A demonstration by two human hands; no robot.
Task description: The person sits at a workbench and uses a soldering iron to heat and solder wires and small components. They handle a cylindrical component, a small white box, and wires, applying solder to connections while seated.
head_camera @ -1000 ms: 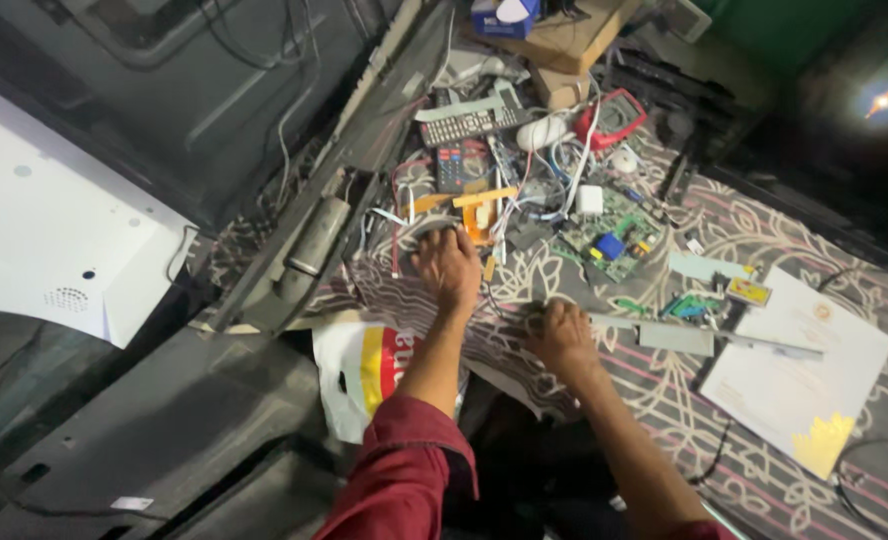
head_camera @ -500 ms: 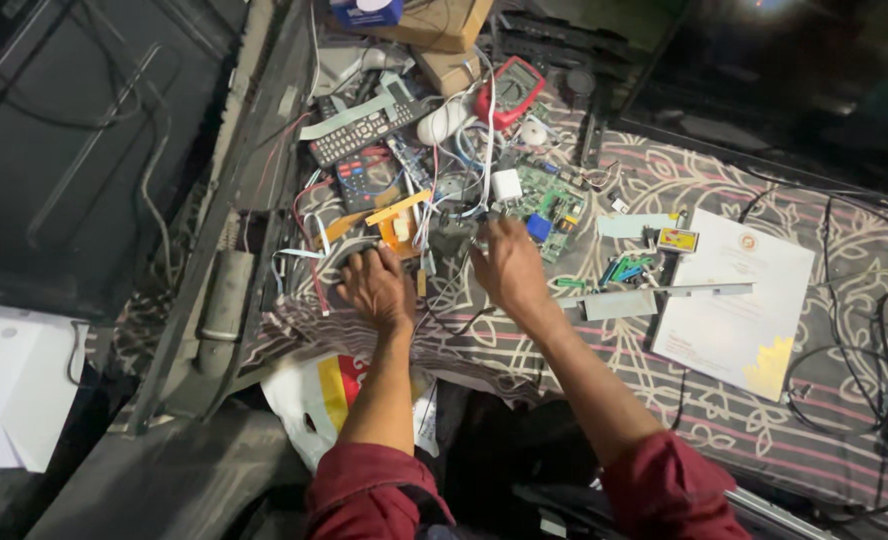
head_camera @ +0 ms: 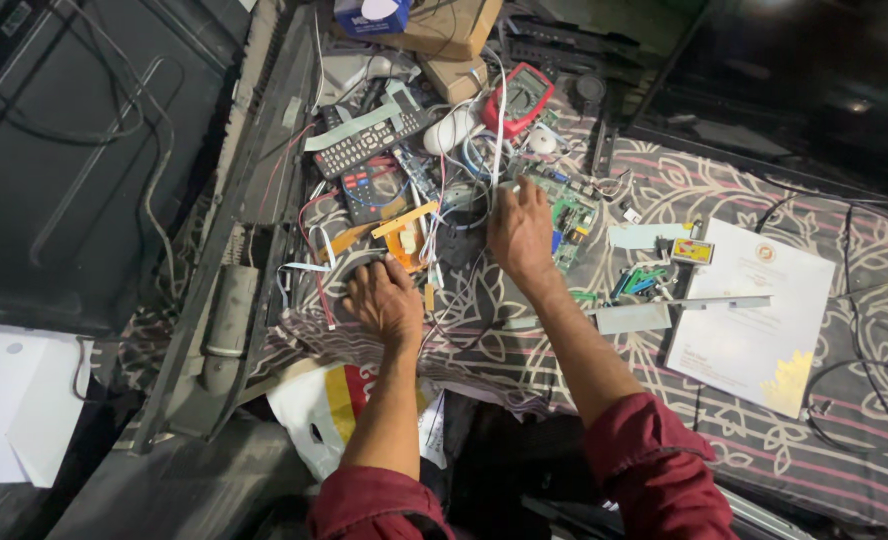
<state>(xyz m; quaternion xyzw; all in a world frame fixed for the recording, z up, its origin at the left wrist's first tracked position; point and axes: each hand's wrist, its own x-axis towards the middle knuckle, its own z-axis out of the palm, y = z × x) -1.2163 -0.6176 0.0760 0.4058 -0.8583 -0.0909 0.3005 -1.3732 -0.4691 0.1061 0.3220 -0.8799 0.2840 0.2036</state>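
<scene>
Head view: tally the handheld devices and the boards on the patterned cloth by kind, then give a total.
Remote controls: 2, a grey remote and a dark remote with coloured buttons
Red multimeter: 1
Green circuit boards: 2, one by the right hand, a smaller one
White computer mouse: 1
Total: 6
</scene>
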